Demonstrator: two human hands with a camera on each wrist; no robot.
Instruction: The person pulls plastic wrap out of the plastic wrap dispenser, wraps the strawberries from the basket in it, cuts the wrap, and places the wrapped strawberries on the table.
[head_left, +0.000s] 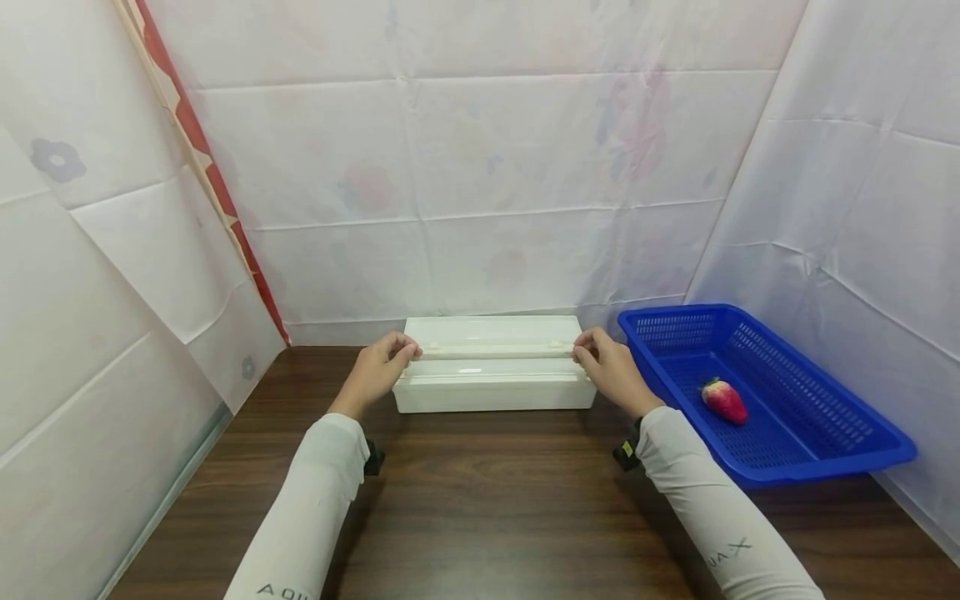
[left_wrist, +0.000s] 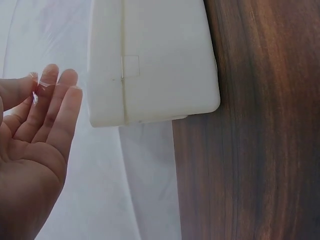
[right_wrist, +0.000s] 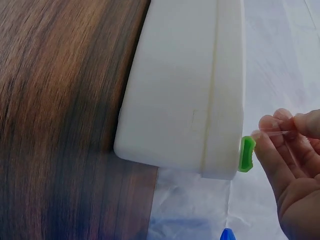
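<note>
A long white cling film dispenser box (head_left: 495, 396) sits on the table near the back cloth. At its left end, my left hand (head_left: 377, 371) pinches clear cling film (left_wrist: 35, 98) between thumb and fingers. My right hand (head_left: 612, 372) pinches the film's other side at the right end, where a thin clear edge crosses the fingers in the right wrist view. Both hands are level with the box's top. A small green piece (right_wrist: 246, 154) juts from the box close to the right fingertips. The film between the hands is hardly visible against the white box.
To the right stands a blue plastic basket (head_left: 847, 398) with a red-and-pale strawberry (head_left: 724, 401) lying in it. Pale printed cloth (head_left: 487, 167) hangs behind and on both sides. Dark wooden tabletop (head_left: 480, 508) stretches in front of the box.
</note>
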